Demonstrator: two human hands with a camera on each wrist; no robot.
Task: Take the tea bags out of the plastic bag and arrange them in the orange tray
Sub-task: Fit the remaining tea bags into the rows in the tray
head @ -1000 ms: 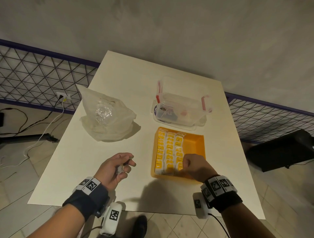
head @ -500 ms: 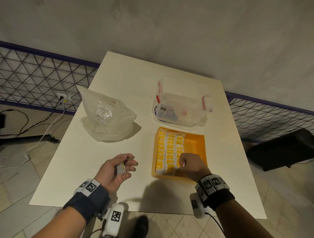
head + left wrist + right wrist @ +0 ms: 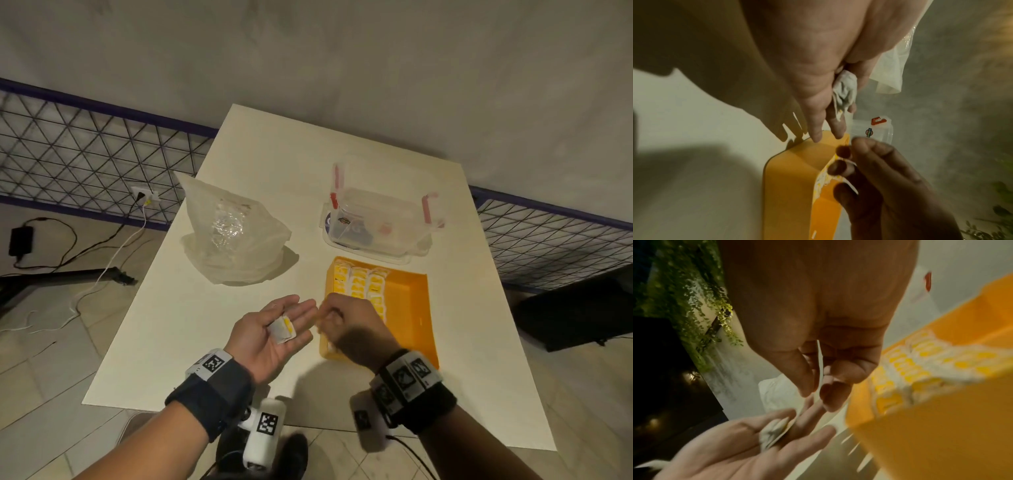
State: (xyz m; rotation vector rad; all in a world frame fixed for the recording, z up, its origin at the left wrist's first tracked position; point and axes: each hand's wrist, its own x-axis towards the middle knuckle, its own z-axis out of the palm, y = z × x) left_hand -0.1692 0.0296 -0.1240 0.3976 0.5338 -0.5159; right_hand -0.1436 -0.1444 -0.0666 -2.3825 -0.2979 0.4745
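Note:
My left hand (image 3: 260, 342) lies palm up with straight fingers just left of the orange tray (image 3: 411, 308). A small stack of white and yellow tea bags (image 3: 282, 329) rests on its fingers, also seen in the left wrist view (image 3: 844, 87). My right hand (image 3: 346, 322) hovers over the tray's left rim, fingers curled, at the left hand's fingertips. It pinches a thin white tea bag (image 3: 820, 369), seen edge-on, between thumb and fingers. Three rows of tea bags (image 3: 359, 284) fill the tray's left part. The crumpled plastic bag (image 3: 233, 236) sits at the far left of the table.
A clear lidded box with red clasps (image 3: 376, 222) stands just behind the tray. The tray's right part (image 3: 407, 329) shows bare orange floor. The table (image 3: 191, 325) ends close below my wrists. Cables lie on the floor at left, a black object (image 3: 575, 308) at right.
My left hand has uncurled and turned palm up, shifting right toward the tray. My right hand has left the near rows in the tray and moved left to the left hand's fingertips.

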